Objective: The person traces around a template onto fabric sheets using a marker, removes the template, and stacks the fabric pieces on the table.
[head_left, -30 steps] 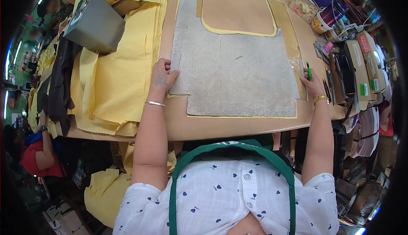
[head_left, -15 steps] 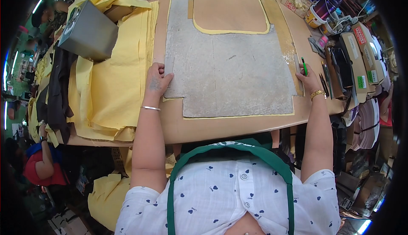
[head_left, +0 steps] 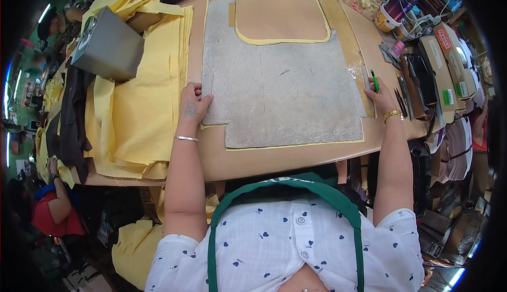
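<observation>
A large grey pattern template (head_left: 285, 94) with a U-shaped cut-out lies flat on the table. Its edges show a thin yellow border of material (head_left: 296, 146) beneath it. My left hand (head_left: 193, 104) grips the template's left edge, thumb on top and fingers curled. At the opposite edge, my right hand (head_left: 381, 95) is closed around a green pen (head_left: 374, 81), which points upward. That hand's thumb touches the template's side. Brown tape (head_left: 351, 46) covers the template's right arm.
Left of the template are stacked yellow sheets (head_left: 153, 91) with a grey metal block (head_left: 108, 44) on top. Several thin tools (head_left: 401, 99), boxes (head_left: 441, 75) and a cup (head_left: 388, 20) line the right side. A person in a red shirt (head_left: 50, 213) is at far left.
The camera view has shifted slightly. Both hands keep their places at the template's edges, and the pen stays in the right hand.
</observation>
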Action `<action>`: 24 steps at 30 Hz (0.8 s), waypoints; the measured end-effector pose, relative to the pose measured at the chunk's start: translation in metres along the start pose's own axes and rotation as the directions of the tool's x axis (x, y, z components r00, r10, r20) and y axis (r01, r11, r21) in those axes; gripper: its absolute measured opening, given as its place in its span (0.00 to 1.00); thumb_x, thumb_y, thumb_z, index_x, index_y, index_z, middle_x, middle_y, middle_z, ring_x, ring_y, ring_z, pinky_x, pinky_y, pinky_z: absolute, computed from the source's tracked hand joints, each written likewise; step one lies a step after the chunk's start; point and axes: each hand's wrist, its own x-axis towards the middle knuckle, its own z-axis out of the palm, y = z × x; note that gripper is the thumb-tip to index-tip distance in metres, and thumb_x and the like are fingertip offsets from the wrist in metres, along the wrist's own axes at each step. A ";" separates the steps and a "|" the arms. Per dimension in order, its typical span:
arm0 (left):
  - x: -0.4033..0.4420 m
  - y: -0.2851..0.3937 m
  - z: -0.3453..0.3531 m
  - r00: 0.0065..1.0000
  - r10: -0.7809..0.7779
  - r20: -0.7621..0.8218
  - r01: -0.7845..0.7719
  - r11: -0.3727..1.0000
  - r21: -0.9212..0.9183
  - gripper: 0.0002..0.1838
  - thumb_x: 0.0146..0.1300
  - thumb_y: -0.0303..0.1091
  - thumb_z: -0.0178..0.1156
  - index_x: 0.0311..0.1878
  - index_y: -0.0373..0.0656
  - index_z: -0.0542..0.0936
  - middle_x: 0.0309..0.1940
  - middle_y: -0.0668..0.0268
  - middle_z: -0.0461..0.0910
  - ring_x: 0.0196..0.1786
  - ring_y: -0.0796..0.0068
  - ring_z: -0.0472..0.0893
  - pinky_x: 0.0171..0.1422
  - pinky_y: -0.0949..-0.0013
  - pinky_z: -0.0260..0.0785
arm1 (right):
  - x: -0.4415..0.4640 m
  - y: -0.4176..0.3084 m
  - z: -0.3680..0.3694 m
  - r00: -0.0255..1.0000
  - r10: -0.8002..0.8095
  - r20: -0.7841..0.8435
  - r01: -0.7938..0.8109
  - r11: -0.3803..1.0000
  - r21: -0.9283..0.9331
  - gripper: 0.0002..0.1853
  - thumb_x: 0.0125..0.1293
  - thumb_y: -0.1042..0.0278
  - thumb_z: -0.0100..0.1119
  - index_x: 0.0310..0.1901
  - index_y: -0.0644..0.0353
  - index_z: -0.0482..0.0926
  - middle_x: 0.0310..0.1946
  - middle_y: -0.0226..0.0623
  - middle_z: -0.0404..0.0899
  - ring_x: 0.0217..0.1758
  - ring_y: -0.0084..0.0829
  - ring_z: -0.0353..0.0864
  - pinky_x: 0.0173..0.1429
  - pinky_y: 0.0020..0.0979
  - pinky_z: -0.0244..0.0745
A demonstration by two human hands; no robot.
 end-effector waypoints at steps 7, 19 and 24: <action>-0.003 0.004 -0.001 1.000 0.015 -0.001 -0.015 0.999 0.040 0.22 0.44 0.30 0.63 0.42 0.33 0.68 0.36 0.58 0.68 0.35 0.71 0.71 0.40 0.71 0.67 | -0.003 -0.007 0.001 1.000 0.007 -0.024 -0.008 0.999 -0.034 0.20 0.53 0.74 0.58 0.49 0.61 0.68 0.25 0.25 0.62 0.30 0.19 0.63 0.37 0.20 0.63; -0.008 0.007 -0.003 1.000 0.031 0.004 -0.031 1.000 0.004 0.22 0.44 0.28 0.63 0.42 0.33 0.68 0.37 0.58 0.68 0.38 0.70 0.70 0.44 0.70 0.66 | -0.002 -0.010 0.006 0.996 0.033 -0.088 -0.042 0.993 -0.108 0.19 0.54 0.72 0.57 0.49 0.59 0.69 0.23 0.28 0.64 0.27 0.21 0.64 0.35 0.24 0.64; -0.009 0.005 -0.005 0.998 0.055 0.013 -0.055 0.998 0.000 0.22 0.44 0.30 0.64 0.42 0.34 0.69 0.36 0.58 0.68 0.37 0.69 0.70 0.43 0.70 0.66 | -0.005 -0.015 0.007 0.994 0.058 -0.098 -0.064 0.996 -0.060 0.19 0.54 0.72 0.57 0.49 0.59 0.69 0.23 0.28 0.64 0.28 0.21 0.64 0.35 0.25 0.64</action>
